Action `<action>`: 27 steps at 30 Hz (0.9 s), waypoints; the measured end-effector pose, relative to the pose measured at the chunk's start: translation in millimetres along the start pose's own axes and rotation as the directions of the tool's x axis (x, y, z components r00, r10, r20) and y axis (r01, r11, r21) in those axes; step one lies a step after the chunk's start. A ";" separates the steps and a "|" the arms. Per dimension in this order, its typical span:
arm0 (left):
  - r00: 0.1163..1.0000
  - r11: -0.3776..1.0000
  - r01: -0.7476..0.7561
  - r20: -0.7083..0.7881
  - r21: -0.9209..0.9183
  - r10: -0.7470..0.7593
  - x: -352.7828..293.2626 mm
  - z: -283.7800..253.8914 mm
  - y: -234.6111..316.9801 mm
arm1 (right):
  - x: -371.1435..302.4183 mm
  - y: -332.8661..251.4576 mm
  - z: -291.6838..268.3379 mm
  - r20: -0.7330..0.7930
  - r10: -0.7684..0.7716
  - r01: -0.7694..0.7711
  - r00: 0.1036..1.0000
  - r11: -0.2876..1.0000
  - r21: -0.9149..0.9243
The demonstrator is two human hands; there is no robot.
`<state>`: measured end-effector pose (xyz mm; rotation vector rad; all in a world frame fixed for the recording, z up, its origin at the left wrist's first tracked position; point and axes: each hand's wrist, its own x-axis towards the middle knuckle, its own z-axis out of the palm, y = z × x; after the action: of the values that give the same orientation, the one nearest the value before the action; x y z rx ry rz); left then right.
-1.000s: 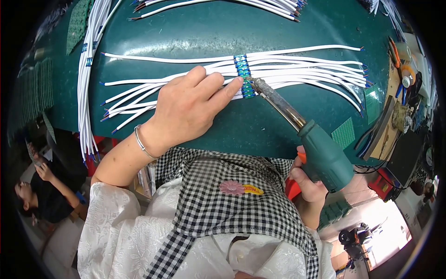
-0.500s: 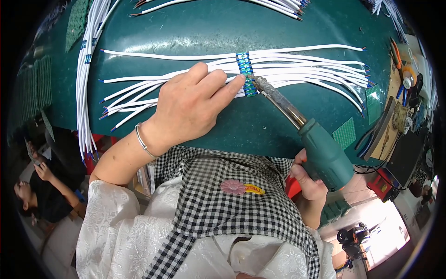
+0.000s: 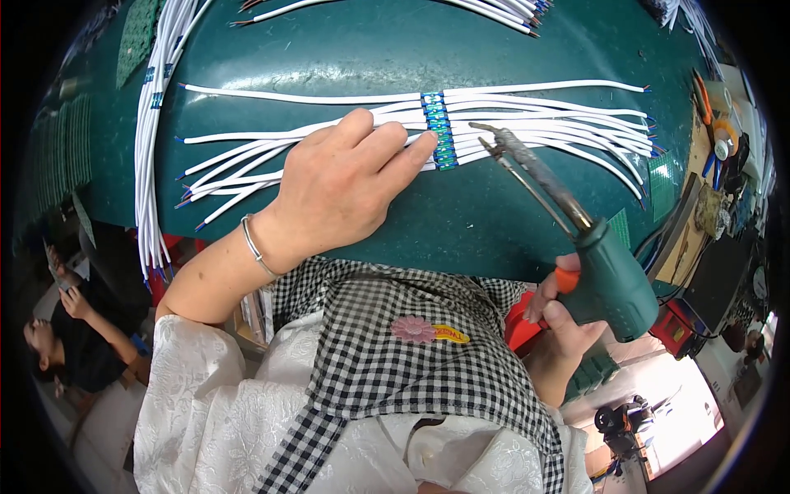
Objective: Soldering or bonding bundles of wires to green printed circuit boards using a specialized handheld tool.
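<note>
My left hand (image 3: 341, 185) lies flat on a fan of white wires (image 3: 543, 123) on the green table (image 3: 428, 222), its fingertips beside a narrow blue-green strip (image 3: 439, 132) that crosses the wires. My right hand (image 3: 564, 317) grips the dark green handle of a soldering gun (image 3: 576, 239). The gun's metal tip (image 3: 485, 132) hangs just to the right of the strip, a little off it.
More bundles of white wires lie at the table's left edge (image 3: 160, 123) and along its far side (image 3: 494, 10). Pliers and small tools (image 3: 716, 123) sit at the right. Another person (image 3: 74, 337) sits at the lower left. A red object (image 3: 527, 317) is near my right hand.
The soldering gun's tip has drawn back to the right, away from the strip. My left hand still presses the wires in the same place.
</note>
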<state>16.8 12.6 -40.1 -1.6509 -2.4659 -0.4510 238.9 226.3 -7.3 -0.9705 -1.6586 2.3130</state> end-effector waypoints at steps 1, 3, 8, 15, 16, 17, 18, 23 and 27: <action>1.000 1.000 -0.002 -0.001 0.000 0.002 -0.1 0.0 -0.2 | 2.1 2.3 -1.8 0.021 -0.073 0.073 0.997 0.997 -0.032; 1.000 1.000 0.000 0.003 0.009 0.000 -0.1 -0.6 0.5 | 3.1 4.6 -7.3 0.044 -0.146 0.148 0.988 0.987 -0.060; 1.000 1.000 0.002 0.013 0.023 -0.003 0.6 -0.8 1.4 | -6.1 11.2 -11.3 0.059 -0.034 0.036 0.998 0.999 -0.037; 1.000 0.999 0.015 0.027 0.035 -0.016 -0.6 -3.0 2.1 | -9.5 11.4 -14.8 0.051 -0.004 0.007 0.999 0.998 -0.059; 0.999 0.999 0.018 0.029 0.040 -0.020 -0.5 -3.5 2.6 | -9.5 12.0 -17.0 0.072 -0.013 0.018 0.997 0.998 -0.067; 0.999 0.999 0.018 0.028 0.041 -0.019 -0.1 -4.2 3.2 | -9.5 12.4 -18.5 0.093 -0.022 0.029 0.995 0.997 -0.075; 0.999 0.999 0.024 0.034 0.042 -0.025 0.3 -5.0 4.0 | -9.6 12.3 -18.4 0.093 -0.023 0.030 0.995 0.997 -0.075; 0.997 1.000 0.002 -0.078 0.024 0.000 -2.6 -9.6 8.8 | -10.5 10.3 -17.1 0.095 -0.022 0.027 0.995 0.998 -0.048; 0.996 0.997 0.075 -0.042 -0.005 -0.076 -11.9 -12.8 10.0 | -10.4 9.5 -16.8 0.076 0.004 0.001 0.997 0.998 -0.060</action>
<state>29.9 1.6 -29.6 -1.5377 -2.5053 -0.4946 259.0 231.4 -14.5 -0.9059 -1.7663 2.3413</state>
